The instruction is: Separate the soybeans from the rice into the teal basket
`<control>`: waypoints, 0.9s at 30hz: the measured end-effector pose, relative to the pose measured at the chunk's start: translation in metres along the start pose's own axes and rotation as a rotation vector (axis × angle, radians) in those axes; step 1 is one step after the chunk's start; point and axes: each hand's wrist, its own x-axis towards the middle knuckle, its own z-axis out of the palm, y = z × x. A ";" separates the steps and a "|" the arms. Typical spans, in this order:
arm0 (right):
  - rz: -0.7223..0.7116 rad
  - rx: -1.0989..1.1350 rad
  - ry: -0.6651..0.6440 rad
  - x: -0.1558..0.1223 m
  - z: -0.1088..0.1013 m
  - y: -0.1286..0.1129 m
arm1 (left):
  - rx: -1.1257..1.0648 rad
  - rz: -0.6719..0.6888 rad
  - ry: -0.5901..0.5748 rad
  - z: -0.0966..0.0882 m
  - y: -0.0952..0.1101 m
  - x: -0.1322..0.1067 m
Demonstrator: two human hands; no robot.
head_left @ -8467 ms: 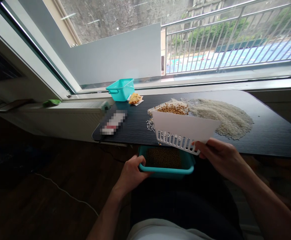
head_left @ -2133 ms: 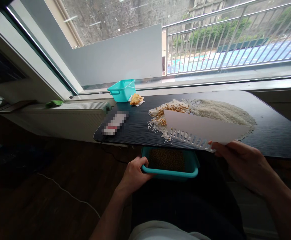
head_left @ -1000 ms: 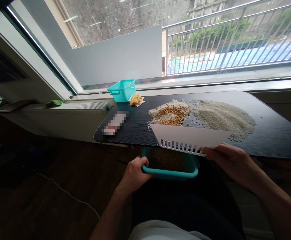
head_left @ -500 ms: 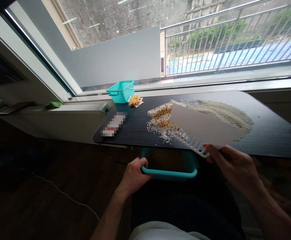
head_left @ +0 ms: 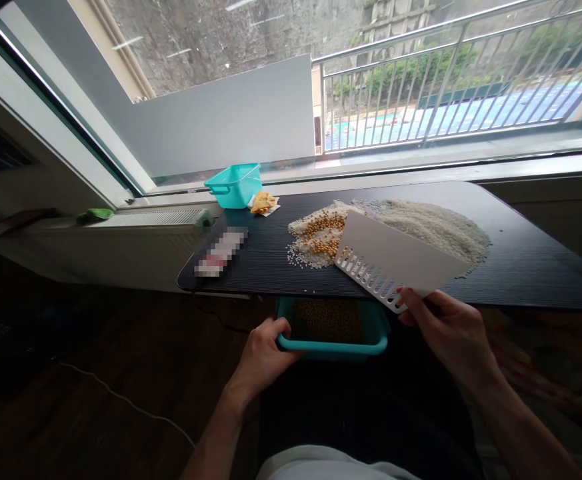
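My left hand (head_left: 265, 353) grips the left corner of a teal plastic bin (head_left: 341, 347), held just under the table's front edge. Many small yellowish beans (head_left: 325, 323) cover its bottom. My right hand (head_left: 443, 333) pinches the near right corner of a flat white slotted scraper (head_left: 395, 257). The row of slots faces the table's front edge, and its far left end meets a mixed pile of white rice and golden beans (head_left: 325, 230). Behind the scraper spreads a wide heap of rice (head_left: 435, 223), partly hidden by it.
On the dark table (head_left: 265, 263), a second teal bin (head_left: 235, 187) stands at the back left beside a crumpled yellow item (head_left: 264, 203) on white paper. A blurred flat object (head_left: 221, 253) lies at the left edge. The window and a radiator (head_left: 161, 227) border the table.
The view has shifted slightly, so the scene sits further left. The scraper's slotted end has pushed the near edge of the mixed pile back from the table's front. My left hand keeps its grip.
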 end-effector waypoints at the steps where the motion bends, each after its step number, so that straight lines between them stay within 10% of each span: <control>1: 0.008 -0.014 0.032 0.002 -0.004 0.004 | 0.002 0.002 0.001 0.000 0.000 0.000; 16: -0.074 -0.214 0.196 0.043 -0.048 0.017 | 0.005 -0.014 -0.013 0.003 -0.006 0.001; 27: -0.224 -0.270 0.075 0.081 -0.024 0.013 | -0.043 0.000 -0.003 0.004 -0.001 0.002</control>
